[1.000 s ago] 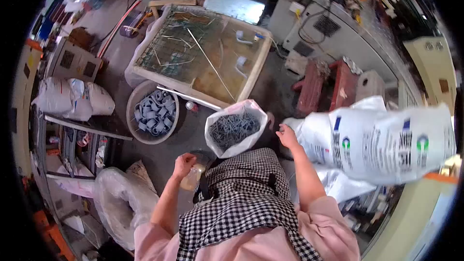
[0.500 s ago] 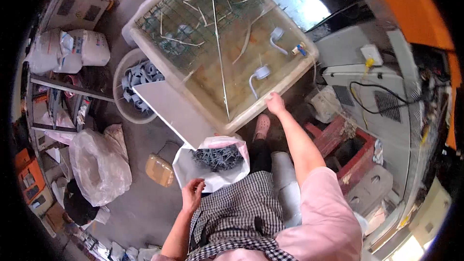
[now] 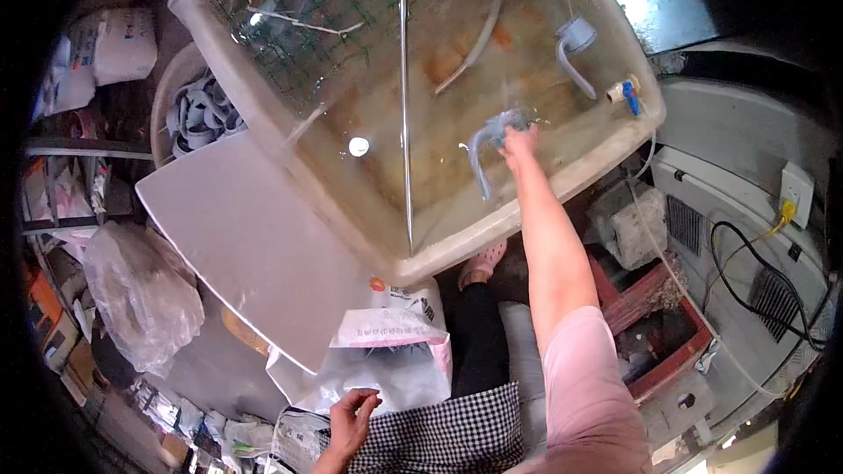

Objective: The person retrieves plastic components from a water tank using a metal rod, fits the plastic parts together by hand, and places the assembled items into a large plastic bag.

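Note:
A large pale plastic tub (image 3: pixel 204 13) holds cloudy, brownish water. My right hand (image 3: pixel 520 142) reaches over its near rim, fingers closed around a grey plastic fitting with a curved tail (image 3: pixel 479 158) at the water's surface. Splashing partly blurs that grip. Farther right floats a second grey fitting (image 3: pixel 577 35). My left hand (image 3: pixel 353 421) hovers by the mouth of a white sack (image 3: pixel 395 377), its fingers loosely bent and apart with nothing visible in them. A thin metal rod (image 3: pixel 405 105) crosses the tub.
A pale flat board (image 3: pixel 255 228) leans between tub and sack. Green wire mesh (image 3: pixel 290 26) lies in the tub's far left part. At left stands a round bin of grey parts (image 3: pixel 200 114). A blue-handled valve (image 3: pixel 630 98) sits at the right rim; a red frame (image 3: pixel 654 316) stands below.
My right hand has left the tub's rim and taken hold of the grey fitting in the water. The view has leaned in toward the tub. My left hand stays near the sack.

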A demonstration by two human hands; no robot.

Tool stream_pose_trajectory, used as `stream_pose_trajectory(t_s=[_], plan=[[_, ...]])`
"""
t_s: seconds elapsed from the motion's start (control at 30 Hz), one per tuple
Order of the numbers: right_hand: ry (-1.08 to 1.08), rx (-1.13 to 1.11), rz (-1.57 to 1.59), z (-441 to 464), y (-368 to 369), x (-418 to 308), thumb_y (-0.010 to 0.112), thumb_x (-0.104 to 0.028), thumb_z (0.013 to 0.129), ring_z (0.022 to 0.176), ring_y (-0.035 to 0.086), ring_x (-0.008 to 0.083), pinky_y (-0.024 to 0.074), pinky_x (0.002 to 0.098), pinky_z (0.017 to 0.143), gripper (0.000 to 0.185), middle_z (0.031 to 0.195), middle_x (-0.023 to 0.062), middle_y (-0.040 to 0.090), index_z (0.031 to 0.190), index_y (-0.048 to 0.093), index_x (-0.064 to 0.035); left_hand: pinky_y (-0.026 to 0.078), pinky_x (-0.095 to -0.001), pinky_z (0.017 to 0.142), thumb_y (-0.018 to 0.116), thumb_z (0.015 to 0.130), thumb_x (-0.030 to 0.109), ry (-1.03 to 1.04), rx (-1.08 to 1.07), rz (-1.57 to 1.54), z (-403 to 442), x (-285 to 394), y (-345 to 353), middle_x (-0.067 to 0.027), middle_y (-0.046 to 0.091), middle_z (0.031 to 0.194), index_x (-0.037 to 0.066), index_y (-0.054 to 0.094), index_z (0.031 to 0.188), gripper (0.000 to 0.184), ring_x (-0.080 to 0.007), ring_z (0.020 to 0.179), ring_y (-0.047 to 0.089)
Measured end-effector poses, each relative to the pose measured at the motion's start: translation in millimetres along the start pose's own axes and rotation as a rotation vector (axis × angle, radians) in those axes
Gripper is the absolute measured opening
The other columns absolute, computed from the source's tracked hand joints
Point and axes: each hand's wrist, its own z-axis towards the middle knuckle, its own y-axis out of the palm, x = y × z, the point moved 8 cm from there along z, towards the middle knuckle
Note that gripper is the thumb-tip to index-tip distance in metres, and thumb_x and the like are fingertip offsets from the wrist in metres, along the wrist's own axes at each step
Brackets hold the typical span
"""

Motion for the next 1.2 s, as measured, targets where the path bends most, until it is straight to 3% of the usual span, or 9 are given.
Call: stream_pose_trajectory(t_s=[0.1,0.2,0.3,0.37,0.43,0.57,0.6,0.8,1.2], plan=[[-0.137,0.018,-0.049,48.3,42.3,12.2,0.067,-0.007,0.078,0.086,0.057,0.0256,0.049,0.046,0.066,0.038,0.105,0.0112,0.056,0.11,0.046,-0.0036,0.049,-0.0269,0.075,0.056,0.087,0.005,-0.034,0.013,-0.021,8.3,-0.9,-0.5,-0.0102,0.064,0.086,-0.006,0.059,0.097,0.015,-0.0162,0.083,0.062],[-0.16,-0.093,-0.374,43.3,97.4,-6.9,0.064,-0.007,0.08,0.084,0.058,0.0255,0.0492,0.0404,0.068,0.044,0.102,0.0109,0.058,0.118,0.042,-0.002,0.049,-0.0275,0.075,0.054,0.088,0.006,-0.03,0.006,-0.093,11.7,-10.6,6.3,-0.0106,0.063,0.085,-0.005,0.058,0.098,0.016,-0.0169,0.08,0.062],[-0.316,-0.474,-0.037,0.2,162.3,-53.1,0.055,0.001,0.082,0.109,0.047,0.0262,0.0469,0.0477,0.073,0.078,0.133,0.0091,0.036,0.14,0.009,-0.0242,0.049,-0.0273,0.075,0.055,0.088,0.006,-0.066,-0.014,-0.059,18.9,-10.9,16.3,-0.0105,0.063,0.085,-0.006,0.058,0.097,0.015,-0.0167,0.08,0.062],[-0.169,-0.51,0.162,-21.8,163.0,-76.5,0.055,-0.001,0.082,0.099,0.053,0.0237,0.0476,0.0433,0.073,0.068,0.119,0.0095,0.05,0.138,0.022,-0.018,0.048,-0.0274,0.074,0.054,0.088,0.006,-0.093,0.003,-0.073,23.0,-11.1,22.6,-0.0105,0.063,0.085,-0.005,0.058,0.097,0.015,-0.0169,0.079,0.062],[-0.509,-0.541,-0.577,-14.0,171.6,-106.0,0.06,-0.007,0.078,0.086,0.059,0.0246,0.0477,0.0396,0.074,0.055,0.098,0.0104,0.062,0.13,0.04,-0.0097,0.048,-0.0274,0.074,0.054,0.088,0.007,-0.061,0.014,-0.126,25.7,-5.7,27.9,-0.0102,0.063,0.084,-0.005,0.058,0.096,0.015,-0.0169,0.078,0.062],[-0.997,0.381,-0.854,-20.8,38.6,-237.5,0.064,-0.016,0.07,0.1,0.049,0.0345,0.0384,0.04,0.091,0.049,0.111,0.0205,0.049,0.116,0.05,-0.0061,0.049,-0.0278,0.075,0.055,0.088,0.006,-0.071,-0.003,-0.099,28.9,5.5,39.6,-0.01,0.063,0.085,-0.005,0.058,0.096,0.014,-0.0174,0.078,0.062],[-0.845,0.625,-0.96,-14.9,9.1,-256.8,0.067,-0.021,0.07,0.108,0.045,0.0385,0.0356,0.0437,0.094,0.062,0.119,0.0231,0.045,0.126,0.042,-0.0082,0.049,-0.028,0.075,0.054,0.088,0.005,-0.111,-0.022,-0.091,28.8,0.4,43.6,-0.0102,0.062,0.085,-0.006,0.058,0.096,0.014,-0.0174,0.078,0.062],[-0.527,0.266,-0.426,164.7,-46.7,-215.8,0.069,-0.023,0.074,0.121,0.04,0.0349,0.0306,0.0397,0.102,0.074,0.132,0.0242,0.038,0.133,0.03,-0.0013,0.049,-0.0274,0.075,0.054,0.089,0.006,-0.127,-0.074,-0.076,30.3,-6.9,58.6,-0.0097,0.062,0.086,-0.007,0.057,0.096,0.015,-0.0166,0.081,0.062],[-0.392,-0.004,-0.79,26.1,120.7,-120.6,0.058,-0.007,0.075,0.104,0.055,0.0347,0.0435,0.0406,0.086,0.055,0.11,0.0241,0.056,0.126,0.039,-0.002,0.049,-0.0261,0.074,0.054,0.089,0.007,-0.143,-0.05,-0.139,29.7,-10.9,46.3,-0.009,0.062,0.086,-0.006,0.058,0.096,0.016,-0.0155,0.081,0.062]])
